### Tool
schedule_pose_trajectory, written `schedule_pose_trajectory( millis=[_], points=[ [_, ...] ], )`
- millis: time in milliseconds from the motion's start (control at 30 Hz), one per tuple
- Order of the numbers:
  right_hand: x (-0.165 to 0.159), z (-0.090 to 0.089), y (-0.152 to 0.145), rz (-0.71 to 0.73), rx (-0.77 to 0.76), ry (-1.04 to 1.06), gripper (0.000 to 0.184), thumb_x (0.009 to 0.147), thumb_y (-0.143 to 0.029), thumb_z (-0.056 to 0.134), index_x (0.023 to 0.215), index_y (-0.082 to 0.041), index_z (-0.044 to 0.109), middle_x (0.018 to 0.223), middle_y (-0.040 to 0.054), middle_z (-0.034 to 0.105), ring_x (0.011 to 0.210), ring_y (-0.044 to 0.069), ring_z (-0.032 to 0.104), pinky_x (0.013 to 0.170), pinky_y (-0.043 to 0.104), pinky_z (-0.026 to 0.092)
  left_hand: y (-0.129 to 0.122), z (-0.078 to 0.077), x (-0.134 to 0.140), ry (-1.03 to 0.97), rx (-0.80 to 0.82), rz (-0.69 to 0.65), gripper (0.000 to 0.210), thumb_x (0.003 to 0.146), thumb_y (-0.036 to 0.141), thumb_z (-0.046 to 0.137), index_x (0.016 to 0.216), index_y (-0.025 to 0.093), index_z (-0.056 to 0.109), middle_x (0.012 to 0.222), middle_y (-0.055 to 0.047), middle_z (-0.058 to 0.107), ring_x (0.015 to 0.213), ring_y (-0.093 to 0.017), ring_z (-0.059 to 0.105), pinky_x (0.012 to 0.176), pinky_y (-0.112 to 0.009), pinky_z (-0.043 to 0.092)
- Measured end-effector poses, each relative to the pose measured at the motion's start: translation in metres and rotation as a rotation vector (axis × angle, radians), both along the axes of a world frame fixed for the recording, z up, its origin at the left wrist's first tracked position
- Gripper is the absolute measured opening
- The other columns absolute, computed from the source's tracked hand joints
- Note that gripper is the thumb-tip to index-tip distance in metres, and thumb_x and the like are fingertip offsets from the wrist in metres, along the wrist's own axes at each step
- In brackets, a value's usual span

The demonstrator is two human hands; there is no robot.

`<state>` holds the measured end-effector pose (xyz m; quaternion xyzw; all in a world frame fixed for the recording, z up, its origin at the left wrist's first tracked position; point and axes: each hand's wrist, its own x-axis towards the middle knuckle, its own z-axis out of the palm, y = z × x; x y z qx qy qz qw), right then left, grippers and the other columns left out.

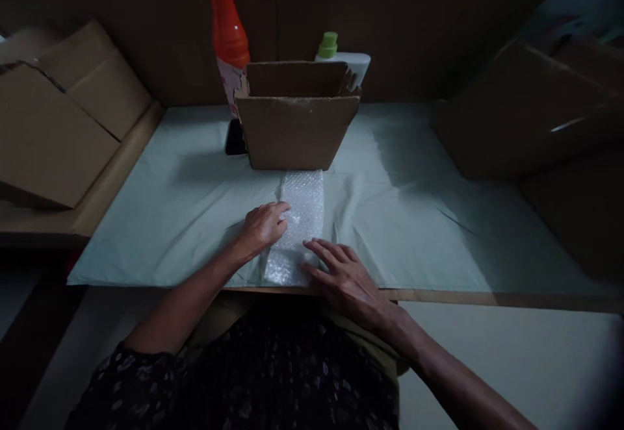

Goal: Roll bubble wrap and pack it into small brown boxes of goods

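Observation:
A strip of clear bubble wrap (303,212) lies flat on the pale green cloth, running from the table's front edge up to the foot of a cardboard box. My left hand (264,225) rests at its left edge, fingers curled, the thumb and fingertips touching the wrap; whether they pinch it is hard to make out. At the lower right edge, my right hand (344,273) lies with its fingers spread and stretched out, the fingertips on the wrap.
An open cardboard box (297,132) stands behind the wrap. Behind it are an orange bottle (229,34) and a white bottle with a green cap (329,45). A black phone-like object (236,138) lies beside it. Larger cartons (53,131) flank the cloth (195,177).

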<state>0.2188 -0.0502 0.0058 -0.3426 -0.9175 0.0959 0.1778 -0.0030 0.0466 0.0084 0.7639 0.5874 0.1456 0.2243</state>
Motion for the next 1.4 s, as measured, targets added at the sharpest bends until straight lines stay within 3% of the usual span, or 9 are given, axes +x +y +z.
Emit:
schedule_pose_trajectory(
  millis=[167, 300, 400, 700, 833, 967, 1133, 1267, 1400],
  points=[
    [-0.01, -0.012, 0.009, -0.183, -0.041, 0.317, 0.026, 0.094, -0.014, 0.049, 0.107, -0.021, 0.07, 0.122, 0.0125, 0.07, 0.108, 0.026, 0.067, 0.086, 0.043, 0.055, -0.008, 0.014, -0.019, -0.141, 0.079, -0.041, 0.052, 0.078, 0.019, 0.066, 0.13, 0.019, 0.063, 0.134, -0.012, 0.059, 0.125, -0.029, 0.056, 0.107, -0.039, 0.043],
    [-0.011, -0.01, 0.018, -0.327, -0.286, 0.525, 0.02, 0.095, -0.026, 0.052, 0.103, -0.022, 0.07, 0.106, 0.0083, 0.075, 0.092, 0.021, 0.071, 0.079, 0.034, 0.058, -0.029, 0.034, -0.042, -0.543, -0.193, -0.247, 0.053, 0.083, 0.032, 0.064, 0.135, 0.022, 0.06, 0.138, -0.01, 0.061, 0.128, -0.027, 0.056, 0.107, -0.04, 0.043],
    [-0.013, -0.007, 0.025, -0.434, -0.4, 0.541, 0.021, 0.093, -0.035, 0.054, 0.097, -0.02, 0.069, 0.089, 0.0065, 0.076, 0.077, 0.02, 0.07, 0.069, 0.03, 0.057, -0.043, 0.038, -0.04, -0.59, -0.303, -0.247, 0.071, 0.072, 0.034, 0.078, 0.139, 0.024, 0.058, 0.134, -0.009, 0.065, 0.122, -0.03, 0.059, 0.105, -0.04, 0.044],
    [0.005, 0.0, 0.016, -0.571, -0.315, 0.611, 0.032, 0.093, -0.027, 0.057, 0.124, -0.021, 0.057, 0.095, 0.0065, 0.075, 0.074, 0.019, 0.069, 0.064, 0.03, 0.055, -0.037, 0.007, -0.01, -0.392, -0.145, 0.012, 0.053, 0.078, 0.022, 0.062, 0.13, 0.017, 0.064, 0.068, 0.004, 0.057, 0.06, -0.013, 0.049, 0.062, -0.024, 0.038],
    [0.0, 0.009, 0.004, -0.351, 0.009, 0.404, 0.022, 0.094, -0.018, 0.055, 0.113, -0.023, 0.063, 0.105, 0.0078, 0.074, 0.092, 0.022, 0.069, 0.078, 0.037, 0.054, -0.034, 0.011, -0.009, -0.349, -0.173, -0.015, 0.057, 0.079, 0.021, 0.061, 0.136, 0.016, 0.059, 0.066, 0.004, 0.057, 0.059, -0.015, 0.05, 0.063, -0.026, 0.039],
    [-0.016, -0.001, 0.014, -0.179, 0.113, 0.107, 0.027, 0.09, -0.014, 0.055, 0.114, -0.017, 0.066, 0.122, 0.0144, 0.07, 0.113, 0.031, 0.061, 0.086, 0.045, 0.05, -0.035, 0.008, -0.007, -0.276, -0.119, 0.004, 0.06, 0.08, 0.021, 0.062, 0.14, 0.017, 0.055, 0.079, -0.001, 0.065, 0.069, -0.018, 0.059, 0.071, -0.028, 0.047],
    [-0.017, -0.012, 0.032, -0.172, 0.109, 0.067, 0.03, 0.092, -0.008, 0.051, 0.115, -0.018, 0.068, 0.119, 0.0117, 0.072, 0.112, 0.028, 0.062, 0.086, 0.041, 0.047, -0.052, 0.002, -0.014, -0.223, 0.273, -0.141, 0.056, 0.082, 0.024, 0.068, 0.136, 0.018, 0.056, 0.136, -0.015, 0.058, 0.123, -0.029, 0.055, 0.107, -0.044, 0.044],
    [-0.013, -0.008, 0.033, -0.116, 0.031, 0.144, 0.029, 0.093, -0.008, 0.05, 0.111, -0.018, 0.069, 0.104, 0.0093, 0.076, 0.093, 0.023, 0.067, 0.079, 0.037, 0.049, -0.068, 0.001, -0.019, -0.175, 0.332, -0.31, 0.041, 0.089, 0.015, 0.057, 0.129, 0.018, 0.061, 0.12, -0.012, 0.07, 0.111, -0.026, 0.062, 0.098, -0.045, 0.049],
    [-0.012, -0.005, 0.031, -0.184, -0.119, 0.29, 0.027, 0.098, -0.016, 0.047, 0.113, -0.022, 0.069, 0.095, 0.0055, 0.076, 0.084, 0.019, 0.07, 0.076, 0.034, 0.054, -0.07, 0.004, -0.017, -0.304, 0.216, -0.231, 0.034, 0.09, 0.014, 0.055, 0.122, 0.016, 0.065, 0.103, -0.008, 0.075, 0.094, -0.022, 0.068, 0.089, -0.038, 0.054]
  ],
)
